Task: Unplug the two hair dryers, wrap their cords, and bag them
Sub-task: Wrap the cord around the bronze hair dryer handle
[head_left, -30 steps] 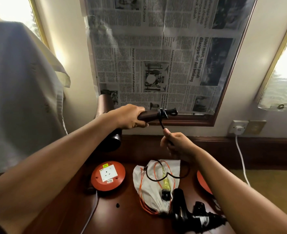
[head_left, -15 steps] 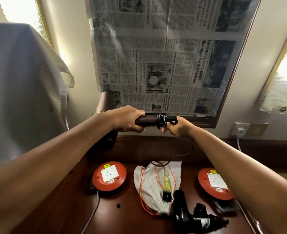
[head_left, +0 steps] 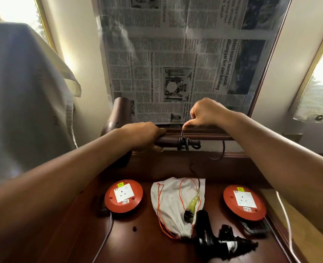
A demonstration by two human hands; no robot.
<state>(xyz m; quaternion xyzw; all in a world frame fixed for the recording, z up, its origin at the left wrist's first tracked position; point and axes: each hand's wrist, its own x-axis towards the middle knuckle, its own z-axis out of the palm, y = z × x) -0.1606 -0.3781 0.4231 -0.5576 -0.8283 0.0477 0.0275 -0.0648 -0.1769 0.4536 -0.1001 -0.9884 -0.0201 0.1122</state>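
Observation:
My left hand (head_left: 143,136) grips the handle of a brown hair dryer (head_left: 118,114), held up in front of the wall with its handle pointing right. Its black cord (head_left: 184,144) is looped round the end of the handle. My right hand (head_left: 204,113) pinches the cord just above those loops. The rest of the cord hangs down to its plug (head_left: 188,215), which lies on a white drawstring bag (head_left: 172,202) with orange strings on the wooden table (head_left: 137,243). A black hair dryer (head_left: 210,238) lies on the table in front of the bag.
Two round orange socket reels (head_left: 123,196) (head_left: 245,203) sit left and right of the bag. A newspaper-covered mirror (head_left: 175,54) hangs on the wall behind. A cloth-draped object (head_left: 20,101) stands at left. A white cable (head_left: 287,224) runs down the table's right edge.
My right hand has risen from under the handle to above it, carrying the cord round the handle's end. The left hand keeps the brown dryer in the same place.

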